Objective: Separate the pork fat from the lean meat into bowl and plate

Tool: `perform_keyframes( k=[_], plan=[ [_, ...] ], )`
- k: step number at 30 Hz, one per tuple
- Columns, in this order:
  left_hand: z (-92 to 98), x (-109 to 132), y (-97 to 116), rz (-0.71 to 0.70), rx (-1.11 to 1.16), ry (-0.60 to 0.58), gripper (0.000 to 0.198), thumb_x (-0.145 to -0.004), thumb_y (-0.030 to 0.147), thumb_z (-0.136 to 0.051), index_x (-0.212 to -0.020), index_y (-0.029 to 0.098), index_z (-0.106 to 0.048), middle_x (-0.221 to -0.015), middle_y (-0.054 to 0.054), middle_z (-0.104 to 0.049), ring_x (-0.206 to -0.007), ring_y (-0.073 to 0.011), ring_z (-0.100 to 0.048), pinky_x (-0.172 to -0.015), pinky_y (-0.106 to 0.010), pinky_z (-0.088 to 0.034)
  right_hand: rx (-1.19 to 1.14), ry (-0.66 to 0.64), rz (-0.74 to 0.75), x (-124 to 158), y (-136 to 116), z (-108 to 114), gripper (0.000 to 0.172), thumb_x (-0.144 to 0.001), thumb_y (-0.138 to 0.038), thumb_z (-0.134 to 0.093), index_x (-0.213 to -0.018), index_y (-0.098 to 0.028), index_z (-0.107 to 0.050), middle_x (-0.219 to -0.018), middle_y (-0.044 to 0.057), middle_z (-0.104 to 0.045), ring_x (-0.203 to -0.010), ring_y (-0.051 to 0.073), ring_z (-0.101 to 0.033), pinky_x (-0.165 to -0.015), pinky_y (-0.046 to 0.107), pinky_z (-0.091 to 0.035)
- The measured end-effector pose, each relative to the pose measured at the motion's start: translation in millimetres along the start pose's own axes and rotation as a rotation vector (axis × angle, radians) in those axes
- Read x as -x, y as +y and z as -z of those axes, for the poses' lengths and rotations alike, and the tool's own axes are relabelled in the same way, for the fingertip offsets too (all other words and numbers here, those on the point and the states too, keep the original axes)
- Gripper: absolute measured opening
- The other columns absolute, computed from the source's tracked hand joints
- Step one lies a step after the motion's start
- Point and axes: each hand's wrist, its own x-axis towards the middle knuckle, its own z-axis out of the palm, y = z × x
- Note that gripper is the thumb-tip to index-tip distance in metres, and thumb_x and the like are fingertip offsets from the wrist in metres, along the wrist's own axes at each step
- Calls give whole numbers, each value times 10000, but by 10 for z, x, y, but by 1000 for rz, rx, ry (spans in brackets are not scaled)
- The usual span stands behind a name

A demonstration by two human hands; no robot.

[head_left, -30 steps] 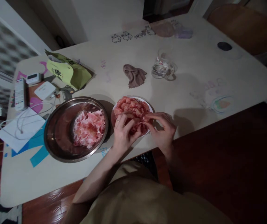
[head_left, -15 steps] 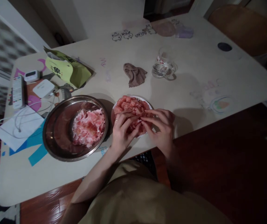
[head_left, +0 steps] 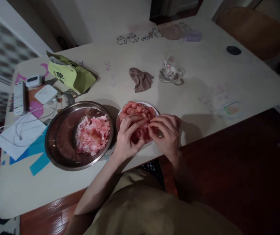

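- Before you, raw pinkish-red meat pieces [head_left: 135, 107], moist and glistening, lie heaped in a round dish.
- Your white-rimmed dish [head_left: 155, 107] sits upright near the edge of the table [head_left: 203, 65] closest to you.

A plain olive-brown top [head_left: 140, 209], softly creased in front, covers the torso. The left forearm [head_left: 99, 187] and right forearm [head_left: 179, 166] are bare; any sleeve ends are too dark to tell. A thin, shiny ring [head_left: 122, 123] circles one finger of the left grip [head_left: 126, 143].
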Motion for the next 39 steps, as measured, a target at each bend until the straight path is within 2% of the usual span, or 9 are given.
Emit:
perform_keyframes(
  k=[4, 7, 16, 19, 22, 26, 29, 35, 39],
  plan=[
    [76, -81, -34, -40, 92, -60, 463, -936, 197, -565, -1398, 216, -574, -1447, -105, -591, -1442, -298, -457, -1228, -580, -331, 44, 11, 55, -74, 23, 24, 126, -916, -146, -667, -928, -270, -652, -955, -22, -766, -1020, 188, -672, -957, 395, -446],
    [98, -108, -63, -42, 149, -106, 441, -992, 173, -520, -1427, 226, -562, -1467, -95, -597, -1516, -292, -375, -1256, -600, -285, 72, 5, 141, -137, 48, 47, 109, -930, -165, -668, -941, -273, -653, -959, -26, -772, -1010, 180, -678, -939, 384, -456],
    [76, -62, -105, -10, 175, 3, 299, -977, 193, -622, -1265, 236, -687, -1175, -83, -717, -1231, -234, -607, -1122, -463, -475, 52, 24, 242, -186, 59, 28, 145, -928, -169, -687, -1020, -280, -666, -988, -25, -779, -1023, 178, -687, -933, 366, -499],
    [63, -59, -57, 18, 174, 97, 257, -965, 196, -646, -1215, 218, -701, -1132, -77, -726, -1109, -204, -666, -1033, -397, -538, 33, 66, 212, -161, 3, 10, 197, -906, -158, -709, -1055, -282, -676, -985, -16, -775, -1015, 187, -690, -930, 370, -513],
    [43, -53, -8, 34, 139, 187, 247, -956, 158, -648, -1194, 206, -691, -1149, -73, -730, -1096, -187, -685, -1005, -358, -559, -48, 108, 103, -141, -84, -10, 228, -877, -164, -744, -1078, -252, -682, -990, 20, -763, -996, 196, -684, -922, 373, -537],
    [7, -26, 15, 19, 120, 300, 215, -949, 131, -645, -1149, 201, -677, -1141, -68, -747, -1088, -182, -709, -998, -352, -578, -147, 153, -64, -126, -210, -45, 81, -880, -209, -755, -919, -240, -690, -872, 17, -732, -883, 182, -666, -865, 364, -545],
    [-22, 20, 6, -13, 73, 313, 213, -943, 145, -663, -1149, 197, -664, -1123, -69, -755, -1088, -179, -718, -974, -326, -595, -155, 139, -129, -121, -296, -74, 81, -877, -280, -775, -912, -248, -709, -882, 12, -740, -897, 186, -674, -874, 368, -531],
    [-51, 82, 13, -54, -23, 381, 328, -945, 151, -662, -1267, 204, -627, -1161, -82, -745, -1058, -177, -722, -910, -316, -632, -40, 195, -156, -117, -462, -90, 69, -885, -216, -758, -924, -268, -733, -885, -20, -780, -898, 172, -705, -898, 370, -476],
    [-29, 62, 70, -92, -44, 385, 373, -905, 141, -703, -1268, 218, -660, -1208, -77, -725, -1118, -197, -700, -991, -371, -607, 24, 239, -108, -97, -501, -94, 125, -885, -156, -735, -946, -265, -728, -905, -25, -792, -906, 160, -726, -918, 358, -468]
  ],
)
